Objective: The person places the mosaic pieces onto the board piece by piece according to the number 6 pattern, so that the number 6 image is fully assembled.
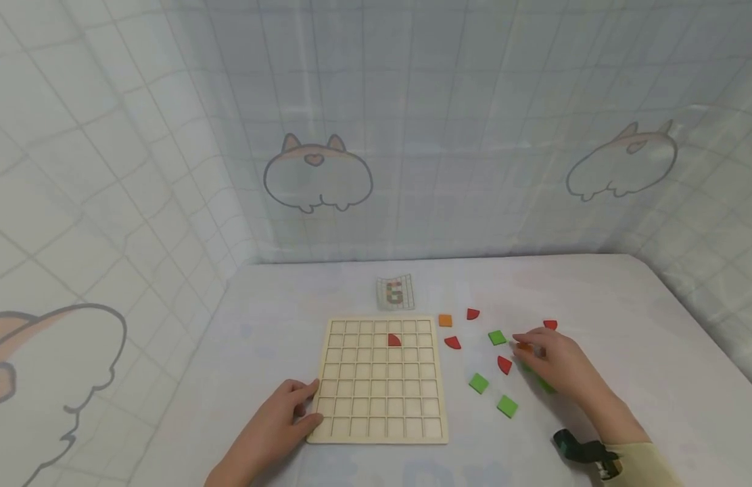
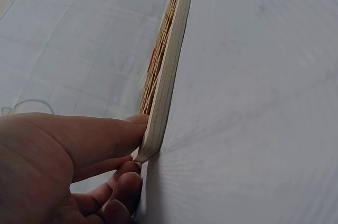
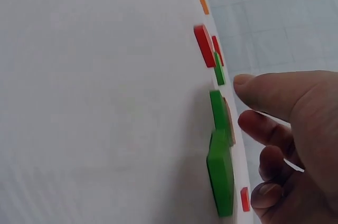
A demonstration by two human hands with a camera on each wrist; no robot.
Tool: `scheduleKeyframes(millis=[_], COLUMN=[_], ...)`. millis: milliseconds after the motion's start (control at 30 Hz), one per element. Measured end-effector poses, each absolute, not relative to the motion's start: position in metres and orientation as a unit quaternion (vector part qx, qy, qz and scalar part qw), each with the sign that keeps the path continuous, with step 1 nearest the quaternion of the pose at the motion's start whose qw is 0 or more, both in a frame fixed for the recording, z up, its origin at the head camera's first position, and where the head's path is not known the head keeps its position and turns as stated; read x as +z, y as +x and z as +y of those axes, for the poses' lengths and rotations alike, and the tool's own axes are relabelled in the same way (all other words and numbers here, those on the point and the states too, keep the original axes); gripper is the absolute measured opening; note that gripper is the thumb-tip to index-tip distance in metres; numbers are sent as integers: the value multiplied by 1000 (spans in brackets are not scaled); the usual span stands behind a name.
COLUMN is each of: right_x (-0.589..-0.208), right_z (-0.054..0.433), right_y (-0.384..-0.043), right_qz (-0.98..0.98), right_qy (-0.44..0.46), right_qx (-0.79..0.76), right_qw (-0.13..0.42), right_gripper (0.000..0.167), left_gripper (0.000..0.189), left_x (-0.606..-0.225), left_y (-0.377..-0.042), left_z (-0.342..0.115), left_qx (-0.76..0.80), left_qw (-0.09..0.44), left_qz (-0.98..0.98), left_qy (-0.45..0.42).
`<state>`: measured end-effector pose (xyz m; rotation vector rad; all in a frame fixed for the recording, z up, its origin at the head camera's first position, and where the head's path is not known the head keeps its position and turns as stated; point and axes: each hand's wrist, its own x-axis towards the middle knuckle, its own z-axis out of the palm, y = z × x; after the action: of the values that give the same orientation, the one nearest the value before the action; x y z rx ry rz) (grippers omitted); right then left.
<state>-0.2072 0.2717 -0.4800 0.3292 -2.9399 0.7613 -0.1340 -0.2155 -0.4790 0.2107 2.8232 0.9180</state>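
A pale wooden grid board lies on the table with a red quarter-circle tile in one of its upper cells. My left hand holds the board's left edge near the front corner; in the left wrist view its thumb lies against the rim, with bent fingers beside it. To the right, my right hand hovers over loose tiles, thumb and fingers apart and nothing between them. Closest to it are an orange tile, partly covered by the fingers, and green tiles; a red quarter-circle tile lies just left.
Several other tiles lie right of the board, among them a green square, an orange square and a red quarter-circle. Behind the board is a small pattern card. Printed curtains enclose the table.
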Motion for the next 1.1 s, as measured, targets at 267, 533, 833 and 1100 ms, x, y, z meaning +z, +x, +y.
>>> scheduleKeyframes(millis=[267, 533, 833, 1100], right_x=[-485, -484, -469, -463], right_z=[276, 280, 286, 284], right_y=[-209, -211, -215, -228], right_qz=[-965, -970, -972, -971], right_qy=[98, 98, 119, 145], right_qx=[242, 222, 200, 177], right_qw=[26, 18, -30, -63], right_gripper=[35, 30, 31, 24], left_gripper=[59, 59, 60, 60], left_x=[-477, -477, -481, -482], left_y=[-131, -131, -137, -134], left_z=[-217, -216, -215, -218], left_qx=[307, 308, 316, 309], left_qw=[85, 82, 86, 77], left_qz=[946, 946, 942, 944], left_qy=[68, 67, 77, 86])
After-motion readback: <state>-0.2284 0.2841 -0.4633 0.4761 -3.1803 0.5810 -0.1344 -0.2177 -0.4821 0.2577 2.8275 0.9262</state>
